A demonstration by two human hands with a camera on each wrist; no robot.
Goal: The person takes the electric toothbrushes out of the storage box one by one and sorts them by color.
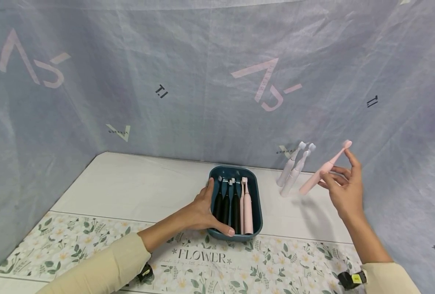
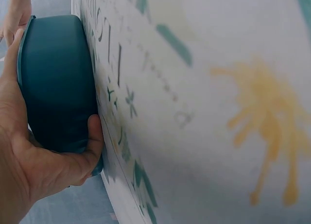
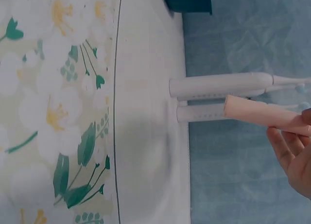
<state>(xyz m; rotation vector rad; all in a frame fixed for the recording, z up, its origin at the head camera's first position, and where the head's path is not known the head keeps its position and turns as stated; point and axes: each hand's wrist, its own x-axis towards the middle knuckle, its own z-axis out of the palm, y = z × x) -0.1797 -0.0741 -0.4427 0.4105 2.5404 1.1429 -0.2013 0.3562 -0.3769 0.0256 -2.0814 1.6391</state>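
With the thumb and fingers of my right hand (image 1: 346, 190) I hold a pink electric toothbrush (image 1: 322, 173) in the air, tilted, its brush head up. Its handle end shows plainly in the right wrist view, near three white electric toothbrushes (image 1: 291, 173) that stand upright on the table. My left hand (image 1: 202, 210) grips a dark teal bin (image 1: 257, 212) by its left side and front. In the left wrist view the thumb curls along the bin's outer wall (image 2: 58, 78). Inside lie three black electric toothbrushes (image 1: 235, 212) and two pink ones (image 1: 248, 212), side by side.
The table (image 1: 158, 175) has a white cover with a floral band (image 1: 70, 245) along the front, lettered FLOWER. A grey-blue cloth (image 1: 188, 90) hangs behind the table and at both sides, close to the white toothbrushes.
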